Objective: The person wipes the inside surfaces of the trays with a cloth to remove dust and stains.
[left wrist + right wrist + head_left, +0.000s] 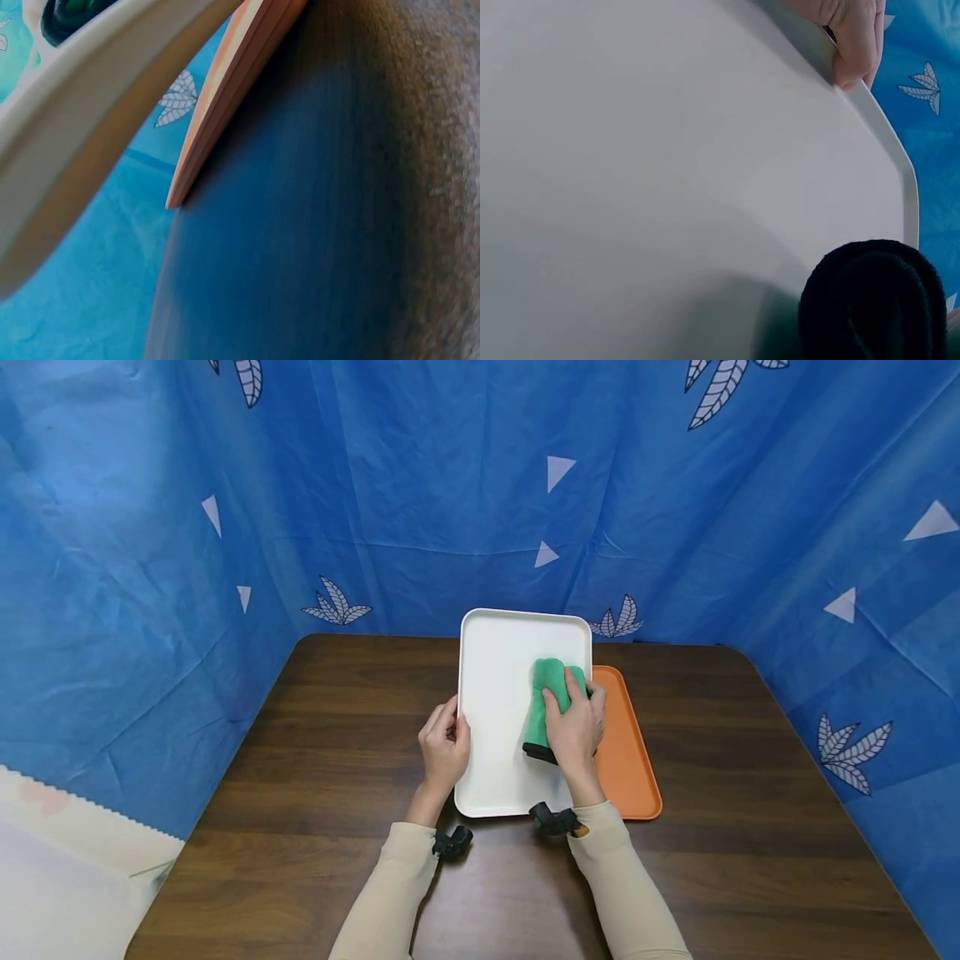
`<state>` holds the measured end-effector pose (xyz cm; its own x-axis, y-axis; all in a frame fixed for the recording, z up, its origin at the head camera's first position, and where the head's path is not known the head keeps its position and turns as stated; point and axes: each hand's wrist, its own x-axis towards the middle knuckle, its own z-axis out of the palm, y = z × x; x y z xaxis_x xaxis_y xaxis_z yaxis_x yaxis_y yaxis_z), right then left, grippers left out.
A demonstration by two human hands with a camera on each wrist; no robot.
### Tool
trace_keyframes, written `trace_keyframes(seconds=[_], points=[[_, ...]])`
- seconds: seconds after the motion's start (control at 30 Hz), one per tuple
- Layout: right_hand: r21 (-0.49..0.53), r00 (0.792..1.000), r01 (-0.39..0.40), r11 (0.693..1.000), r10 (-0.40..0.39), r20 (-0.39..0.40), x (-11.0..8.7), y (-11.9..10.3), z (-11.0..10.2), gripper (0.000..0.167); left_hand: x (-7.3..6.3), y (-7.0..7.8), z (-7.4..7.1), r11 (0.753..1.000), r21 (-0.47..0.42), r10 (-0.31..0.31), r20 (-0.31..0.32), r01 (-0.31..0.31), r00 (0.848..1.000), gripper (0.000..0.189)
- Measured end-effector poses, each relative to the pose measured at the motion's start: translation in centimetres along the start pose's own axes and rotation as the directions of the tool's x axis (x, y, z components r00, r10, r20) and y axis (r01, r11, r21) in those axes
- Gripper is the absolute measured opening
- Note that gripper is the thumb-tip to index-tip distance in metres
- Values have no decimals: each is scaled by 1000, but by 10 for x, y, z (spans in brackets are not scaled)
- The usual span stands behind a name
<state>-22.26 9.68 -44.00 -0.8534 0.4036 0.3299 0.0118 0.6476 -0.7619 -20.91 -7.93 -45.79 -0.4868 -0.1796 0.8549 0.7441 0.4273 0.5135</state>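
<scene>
So the white tray (493, 718) is a plain rectangle with rounded corners and a low raised rim, nothing printed on it that I can see, and the green cloth (540, 714) is a soft, thick-looking thing folded into a chunky pad, with a black side showing along its lower end. From the right wrist, that end looks like a dark fuzzy roll, loops tucked inside each other. The left hand (446, 745) has the tray by its left long edge, grip closed in a pinch with the thumb over the rim. The right hand (577, 722) has its grip bent around the cloth, thumb on one side and fingers over the other, so the cloth sits under the palm and between the digits, against the right half of the tray's face. The tray itself is held up off the worktop (360, 760), and the left wrist view shows a gap under its rim. Partly hidden behind it on the right there's an orange tray (626, 752), lying on the wood.
</scene>
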Motion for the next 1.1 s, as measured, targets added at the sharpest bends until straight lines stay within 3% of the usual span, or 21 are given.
trace_keyframes(seconds=[0.3, 0.5, 0.7, 0.87, 1.1], points=[[32, 998, 61, 998, -61, -5, -11, -15, 12, 53, -1, -1, -1, 1000, 10, -11, 14, 11, 1000, 32], [39, 990, 143, 989, -143, -4, -19, -26, 21, 53, -12, -21, 5, 999, 22, -26, 17, 26, 1000, 32], [23, 968, 250, 968, -249, -7, -26, -36, 30, 51, -20, -37, 5, 999, 8, -39, 28, 39, 999, 31], [10, 948, 319, 948, -319, 4, -33, -45, 34, 50, -21, -38, 4, 999, -14, -39, 36, 39, 999, 31], [-18, 917, 399, 917, -399, -3, -40, -49, 41, 49, -21, -35, 7, 999, 20, -42, 15, 41, 999, 32]])
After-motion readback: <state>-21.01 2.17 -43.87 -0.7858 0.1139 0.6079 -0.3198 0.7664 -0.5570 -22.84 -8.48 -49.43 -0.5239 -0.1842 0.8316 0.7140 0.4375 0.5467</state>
